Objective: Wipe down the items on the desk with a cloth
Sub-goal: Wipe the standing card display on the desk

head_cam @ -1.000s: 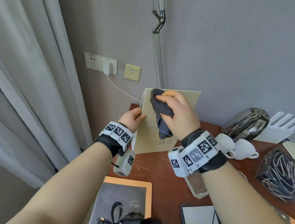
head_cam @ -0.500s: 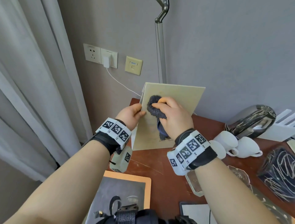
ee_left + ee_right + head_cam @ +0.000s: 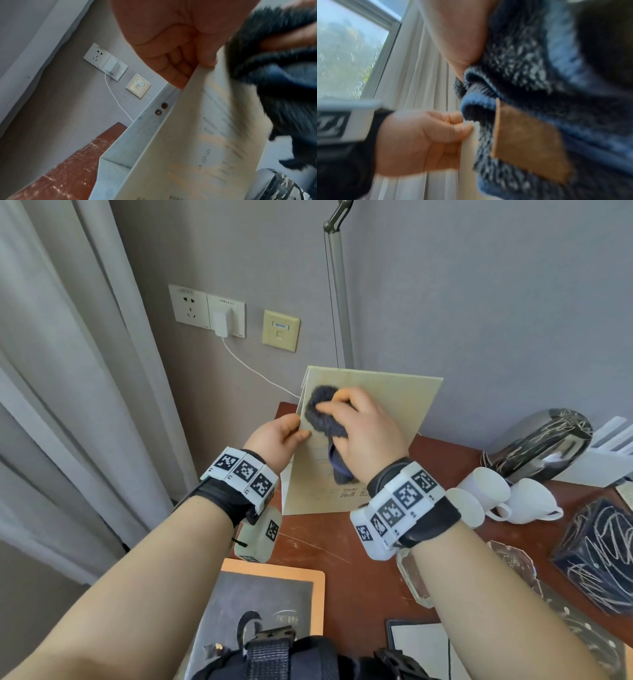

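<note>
Head view shows your left hand (image 3: 279, 438) pinching the left edge of a cream folded card (image 3: 383, 405) that stands upright at the back left corner of the table (image 3: 342, 542), thumb on its front face. Your right hand (image 3: 368, 436) has its fingers curled round a dark blue fuzzy cloth (image 3: 320, 414) and presses it against the upper left of the card's front, with the cloth's tail hanging below your palm. Two white cups (image 3: 513, 501) lie on their sides just right of your right wrist.
</note>
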`<move>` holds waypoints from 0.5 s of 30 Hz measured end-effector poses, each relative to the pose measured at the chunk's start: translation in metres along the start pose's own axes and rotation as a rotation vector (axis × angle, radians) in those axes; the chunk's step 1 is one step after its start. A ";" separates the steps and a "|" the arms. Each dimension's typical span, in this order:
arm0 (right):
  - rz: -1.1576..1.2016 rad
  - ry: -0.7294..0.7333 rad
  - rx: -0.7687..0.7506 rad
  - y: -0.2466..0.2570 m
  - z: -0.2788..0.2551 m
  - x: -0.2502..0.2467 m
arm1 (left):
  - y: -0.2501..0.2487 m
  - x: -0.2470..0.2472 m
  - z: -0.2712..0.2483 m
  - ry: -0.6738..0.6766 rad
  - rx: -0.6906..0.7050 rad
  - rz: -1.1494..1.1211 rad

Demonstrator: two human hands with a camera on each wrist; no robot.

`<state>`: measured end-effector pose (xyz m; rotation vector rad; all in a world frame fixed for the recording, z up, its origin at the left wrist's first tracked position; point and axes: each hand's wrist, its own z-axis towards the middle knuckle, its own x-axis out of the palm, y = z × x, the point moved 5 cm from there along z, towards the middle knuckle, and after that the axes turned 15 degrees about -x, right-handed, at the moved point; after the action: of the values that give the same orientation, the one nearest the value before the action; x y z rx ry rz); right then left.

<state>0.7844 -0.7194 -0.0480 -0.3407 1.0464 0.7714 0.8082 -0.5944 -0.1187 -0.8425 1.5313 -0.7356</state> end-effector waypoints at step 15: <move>0.004 0.142 0.082 -0.017 -0.015 -0.001 | 0.003 0.001 0.000 0.021 -0.042 -0.055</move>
<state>0.7869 -0.7402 -0.0559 -0.3268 1.2091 0.7128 0.8075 -0.5937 -0.1212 -0.9137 1.5524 -0.7571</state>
